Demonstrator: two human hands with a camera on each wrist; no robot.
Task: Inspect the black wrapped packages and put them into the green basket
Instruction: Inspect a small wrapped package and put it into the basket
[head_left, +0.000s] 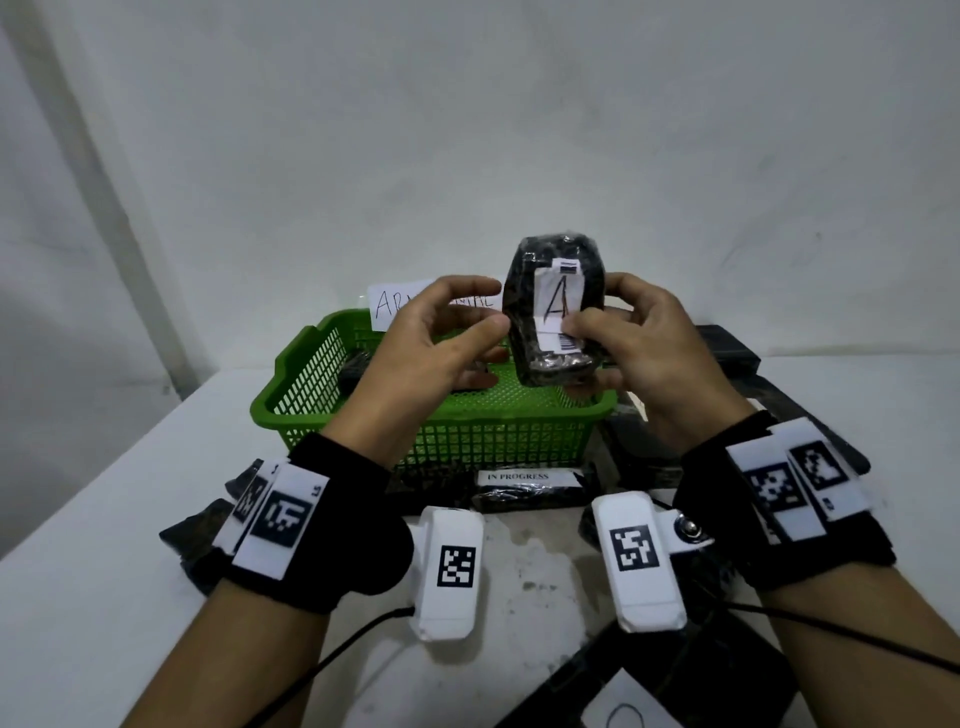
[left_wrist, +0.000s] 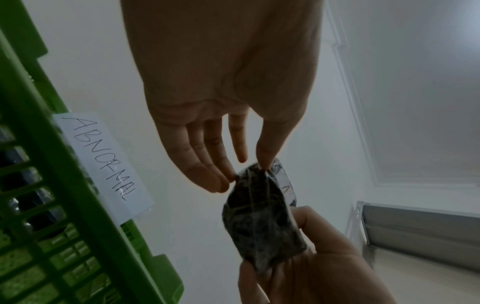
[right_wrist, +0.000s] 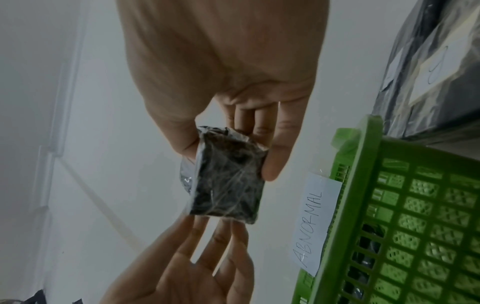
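A black wrapped package (head_left: 556, 312) with a white label marked "A" is held upright above the green basket (head_left: 493, 431). My right hand (head_left: 639, 353) grips it, thumb on the label and fingers behind. My left hand (head_left: 436, 338) is beside it, with nearly straight fingers touching its left edge. In the left wrist view the left fingertips (left_wrist: 223, 181) meet the end of the package (left_wrist: 259, 226). In the right wrist view the right hand (right_wrist: 221, 61) clamps the package (right_wrist: 228, 185). The basket (right_wrist: 415, 205) holds at least one black package (head_left: 358, 369).
A paper sign reading "ABNORMAL" (left_wrist: 103, 164) is fixed to the basket's far rim. More black packages lie on the white table: one labelled "IN PROGRESS" (head_left: 524, 486) in front of the basket, several stacked at the right (head_left: 727, 348), one at the left (head_left: 202, 530). A white wall stands close behind.
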